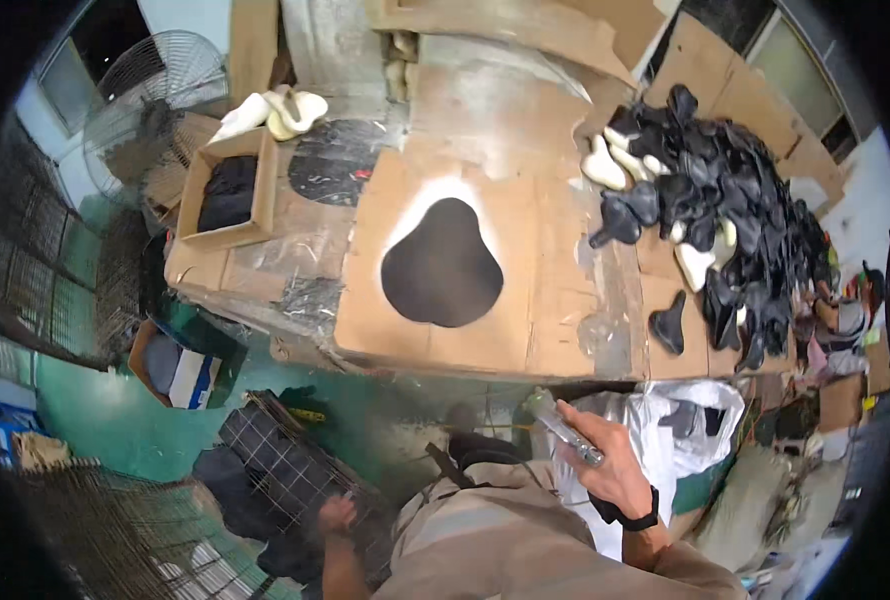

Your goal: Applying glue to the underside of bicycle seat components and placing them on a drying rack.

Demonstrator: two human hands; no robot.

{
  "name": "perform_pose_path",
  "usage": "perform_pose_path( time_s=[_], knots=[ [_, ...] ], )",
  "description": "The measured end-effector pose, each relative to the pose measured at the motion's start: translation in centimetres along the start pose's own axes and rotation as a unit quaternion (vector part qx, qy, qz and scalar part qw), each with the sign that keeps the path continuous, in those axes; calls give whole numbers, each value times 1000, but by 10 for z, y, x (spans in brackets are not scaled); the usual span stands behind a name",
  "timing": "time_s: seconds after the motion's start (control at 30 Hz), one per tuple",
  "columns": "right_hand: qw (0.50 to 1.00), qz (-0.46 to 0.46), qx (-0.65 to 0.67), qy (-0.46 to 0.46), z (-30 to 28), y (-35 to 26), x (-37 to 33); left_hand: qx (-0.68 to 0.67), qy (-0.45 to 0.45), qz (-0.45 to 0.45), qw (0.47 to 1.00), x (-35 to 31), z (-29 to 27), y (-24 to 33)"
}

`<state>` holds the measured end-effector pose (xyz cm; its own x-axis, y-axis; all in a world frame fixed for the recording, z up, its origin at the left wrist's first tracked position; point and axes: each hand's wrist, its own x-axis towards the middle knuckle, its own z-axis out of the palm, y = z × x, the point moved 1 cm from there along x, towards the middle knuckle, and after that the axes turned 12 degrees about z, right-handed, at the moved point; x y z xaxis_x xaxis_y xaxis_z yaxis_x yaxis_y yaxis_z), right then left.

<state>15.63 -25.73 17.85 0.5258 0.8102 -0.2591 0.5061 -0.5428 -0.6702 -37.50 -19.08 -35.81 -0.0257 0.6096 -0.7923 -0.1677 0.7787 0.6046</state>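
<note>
The right hand (610, 465), towards half past four, had its grip closed around a metal tool (565, 430), whose tip pointed to ten o'clock. The left hand (337, 515), near seven, was blurred; whether its grip held anything could not be told. A dark three-lobed piece (442, 262) lay near the centre, slightly towards twelve, flat on a cardboard sheet (545, 300) with a whitish border around its upper part. The likely troubles: the tool might knock the front edge of the worktop (245, 275) if raised too little, or a dragging sleeve might shift the flat piece. That edge stood between tool and piece. At four, a white sack (685, 440) hung close by the right hand and could snag it; at eight, a wire rack (275, 455) crowded the left. Black saddle-shaped covers (735, 200) were heaped at two, and an open carton (190, 195) sat at ten.
</note>
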Motion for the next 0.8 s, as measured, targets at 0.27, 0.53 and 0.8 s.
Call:
perform_pose_path(
  time_s=[0.27, 0.53, 0.8],
  knots=[
    [984, -27, 78, 161, -8, 18, 64, 117, -53, 110, 986, 15, 172, 98],
    [997, 52, 50, 2, 0, 6, 55, 252, -174, 27, 952, 78, 111, 75],
    [971, 55, 95, 215, 12, -17, 47, 738, -345, 287, 503, 126, 130, 151]
  ],
)
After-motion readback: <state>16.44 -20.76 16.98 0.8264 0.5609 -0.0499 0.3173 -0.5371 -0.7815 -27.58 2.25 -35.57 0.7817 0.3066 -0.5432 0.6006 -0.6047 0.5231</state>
